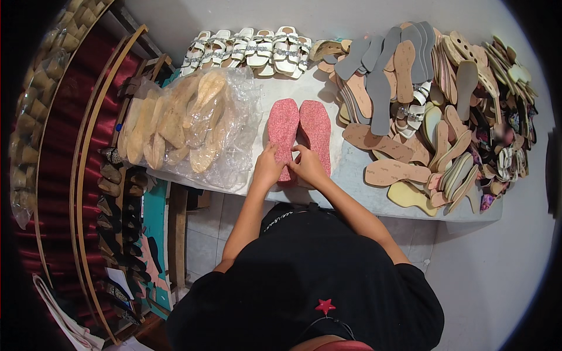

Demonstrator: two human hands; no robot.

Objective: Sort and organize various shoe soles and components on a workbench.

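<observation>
Two pink speckled shoe soles lie side by side on the white table (304, 93), the left sole (283, 126) and the right sole (317, 128), toes pointing away from me. My left hand (267, 168) rests on the heel end of the left sole with fingers pressing its edge. My right hand (307, 165) sits at the heel end between the two soles, fingertips pinching there; which sole it grips I cannot tell.
Clear plastic bags of tan insoles (187, 120) lie left of the soles. A row of white strapped sandals (252, 50) lines the far edge. A big heap of grey, tan and yellow soles (421, 111) fills the right. Racks of dark shoes (120, 210) stand at left.
</observation>
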